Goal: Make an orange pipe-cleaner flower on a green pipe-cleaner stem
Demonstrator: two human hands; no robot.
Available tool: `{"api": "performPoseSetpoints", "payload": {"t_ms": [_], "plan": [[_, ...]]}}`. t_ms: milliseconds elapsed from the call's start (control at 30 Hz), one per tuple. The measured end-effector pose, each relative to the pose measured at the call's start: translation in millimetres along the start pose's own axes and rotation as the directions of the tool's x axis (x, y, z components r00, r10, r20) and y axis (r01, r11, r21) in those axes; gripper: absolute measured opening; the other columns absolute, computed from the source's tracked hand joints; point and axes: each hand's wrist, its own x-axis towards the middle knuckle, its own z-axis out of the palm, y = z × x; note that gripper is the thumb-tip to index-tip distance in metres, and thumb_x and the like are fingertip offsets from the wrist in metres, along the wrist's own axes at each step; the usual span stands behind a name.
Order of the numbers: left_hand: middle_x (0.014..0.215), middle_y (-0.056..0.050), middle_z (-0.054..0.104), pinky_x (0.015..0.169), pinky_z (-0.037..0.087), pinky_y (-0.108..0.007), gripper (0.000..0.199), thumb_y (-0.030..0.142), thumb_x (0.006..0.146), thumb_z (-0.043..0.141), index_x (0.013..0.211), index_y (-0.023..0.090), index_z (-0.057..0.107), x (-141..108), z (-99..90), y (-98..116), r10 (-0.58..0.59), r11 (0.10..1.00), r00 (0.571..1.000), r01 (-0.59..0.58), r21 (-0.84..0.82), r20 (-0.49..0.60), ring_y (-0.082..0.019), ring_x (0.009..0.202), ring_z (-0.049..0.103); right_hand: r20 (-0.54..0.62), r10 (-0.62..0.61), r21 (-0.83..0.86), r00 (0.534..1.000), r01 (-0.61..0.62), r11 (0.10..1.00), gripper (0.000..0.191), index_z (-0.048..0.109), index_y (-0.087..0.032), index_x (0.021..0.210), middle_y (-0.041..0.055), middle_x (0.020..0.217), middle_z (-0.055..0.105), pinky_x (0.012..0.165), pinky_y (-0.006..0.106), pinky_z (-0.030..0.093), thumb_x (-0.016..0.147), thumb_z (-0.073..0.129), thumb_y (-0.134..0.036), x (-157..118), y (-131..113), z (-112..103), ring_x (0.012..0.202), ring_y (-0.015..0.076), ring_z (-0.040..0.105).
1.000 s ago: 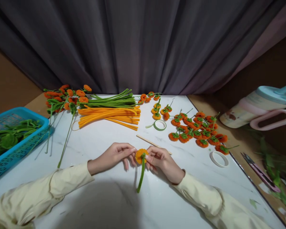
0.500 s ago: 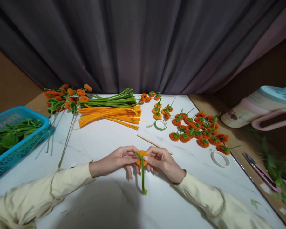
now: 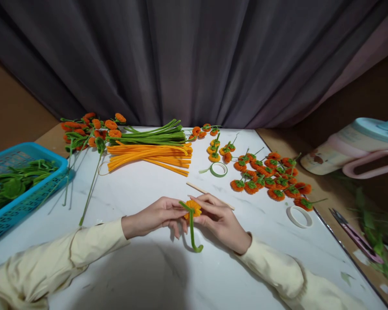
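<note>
Between my hands, above the white tabletop, is a yellow-orange pipe-cleaner flower (image 3: 196, 207). A green pipe cleaner (image 3: 192, 230) lies across its near face; one end sticks out at the upper left and the other hangs down, curling at the tip. My left hand (image 3: 168, 214) pinches the flower and the green strip from the left, fingers closed. From the right, my right hand (image 3: 218, 217) grips the flower's edge between thumb and fingers. Just behind the right hand lies a thin wooden stick (image 3: 202, 189), partly hidden by it.
Orange pipe cleaners (image 3: 148, 157) and green pipe cleaners (image 3: 151, 135) lie beyond my hands. Several orange flower heads (image 3: 271, 174) spread at right, near tape rolls (image 3: 218, 169). A blue basket (image 3: 63, 170) holds leaves at left. Scissors (image 3: 355, 234) and a tumbler (image 3: 349, 144) are at right.
The flower has tilted and risen slightly, and the green strip's hanging end has swung up and curled rightward. My right hand has shifted its fingers on the flower's edge.
</note>
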Motion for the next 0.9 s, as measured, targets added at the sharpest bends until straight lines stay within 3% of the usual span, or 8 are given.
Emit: {"api": "performPoseSetpoints", "payload": {"t_ms": [267, 467, 633, 733, 800, 833, 900], "plan": [[0.063, -0.005, 0.062, 0.052, 0.049, -0.021, 0.027, 0.034, 0.079, 0.065, 0.080, 0.008, 0.065, 0, 1.4, 2, -0.031, 0.999, 0.999, 0.031, -0.026, -0.018, -0.010, 0.049, 0.057, 0.030, -0.108, -0.134, 0.994, 0.111, 0.985, 0.051, 0.046, -0.024, 0.133, 0.0086, 0.101, 0.057, 0.069, 0.028, 0.052, 0.086, 0.055, -0.040, 0, 1, -1, 0.083, 0.0150, 0.057], [0.064, -0.006, 0.064, 0.054, 0.047, -0.022, 0.028, 0.036, 0.078, 0.065, 0.077, 0.008, 0.064, 0, 2.3, 0, -0.016, 0.999, 1.000, 0.017, 0.050, -0.018, -0.010, 0.050, 0.057, 0.046, -0.159, -0.121, 0.986, 0.164, 0.979, 0.040, 0.052, -0.026, 0.128, 0.0066, 0.091, 0.060, 0.071, 0.027, 0.052, 0.090, 0.047, -0.037, 0, 0, 1, 0.082, 0.0145, 0.059], [0.058, -0.003, 0.060, 0.054, 0.044, -0.022, 0.027, 0.036, 0.077, 0.066, 0.073, 0.009, 0.064, 0, 5.5, 0, 0.008, 0.996, 1.000, -0.005, 0.093, -0.029, -0.009, 0.050, 0.053, 0.065, -0.129, -0.043, 0.989, 0.132, 0.990, 0.033, 0.060, -0.027, 0.119, 0.0058, 0.089, 0.061, 0.068, 0.027, 0.053, 0.090, 0.049, -0.037, -1, 3, 3, 0.079, 0.0141, 0.060], [0.059, -0.003, 0.060, 0.054, 0.044, -0.021, 0.027, 0.035, 0.078, 0.066, 0.076, 0.008, 0.064, 1, 5.1, 1, 0.008, 0.999, 1.000, -0.007, 0.035, -0.028, -0.009, 0.051, 0.053, 0.071, -0.096, -0.072, 0.993, 0.101, 0.992, 0.037, 0.059, -0.026, 0.120, 0.0052, 0.089, 0.059, 0.069, 0.028, 0.052, 0.085, 0.057, -0.038, 5, 1, -7, 0.078, 0.0146, 0.059], [0.062, -0.003, 0.060, 0.054, 0.044, -0.020, 0.026, 0.034, 0.078, 0.067, 0.079, 0.008, 0.064, 2, 2.7, 1, -0.001, 0.999, 0.999, -0.001, -0.053, -0.050, -0.009, 0.052, 0.053, 0.022, -0.062, -0.114, 0.998, 0.065, 0.991, 0.048, 0.054, -0.025, 0.125, 0.0052, 0.091, 0.055, 0.073, 0.032, 0.051, 0.080, 0.063, -0.039, 12, -10, -17, 0.077, 0.0151, 0.056], [0.062, -0.003, 0.059, 0.053, 0.043, -0.019, 0.025, 0.033, 0.077, 0.068, 0.080, 0.008, 0.064, 4, 1.0, 1, -0.007, 0.995, 0.998, 0.000, -0.102, -0.068, -0.008, 0.053, 0.053, -0.057, -0.062, -0.117, 0.996, 0.055, 0.992, 0.050, 0.052, -0.024, 0.125, 0.0051, 0.090, 0.052, 0.075, 0.034, 0.051, 0.079, 0.065, -0.039, 14, -20, -22, 0.078, 0.0156, 0.054], [0.062, -0.002, 0.057, 0.052, 0.042, -0.017, 0.025, 0.032, 0.076, 0.069, 0.081, 0.008, 0.064, 6, -2.7, 2, -0.018, 0.983, 0.995, 0.001, -0.185, -0.093, -0.007, 0.053, 0.052, -0.199, -0.022, 0.006, 0.980, 0.024, 1.000, 0.039, 0.053, -0.023, 0.119, 0.0067, 0.095, 0.048, 0.079, 0.035, 0.051, 0.084, 0.057, -0.039, 17, -49, -28, 0.083, 0.0168, 0.053]]}}
